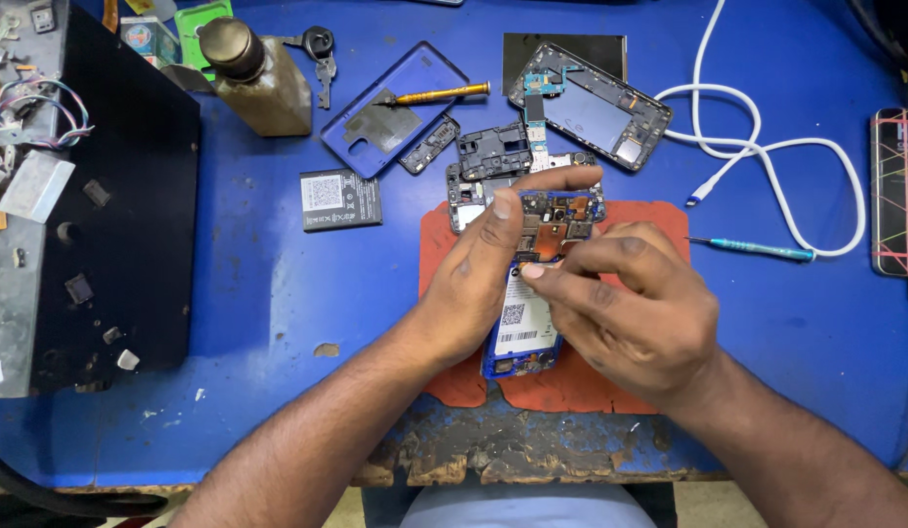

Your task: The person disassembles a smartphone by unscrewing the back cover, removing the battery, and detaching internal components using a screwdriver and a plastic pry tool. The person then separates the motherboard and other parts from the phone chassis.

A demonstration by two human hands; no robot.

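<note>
Fingertips of the right hand (635, 313) pinch together at a small part on the exposed board of the opened blue phone (528, 293), while the left hand (478, 284) clamps that phone along its left edge, thumb on top. The phone lies on the orange mat (659, 220), near the mat's middle. It looks light and stiff, but its bare board and thin connectors seem fragile; the frame edges are the safest grip. Beyond the mat's far edge lie another stripped phone frame (591, 108) and a yellow screwdriver (436, 95); right of the mat, a teal screwdriver (752, 248).
</note>
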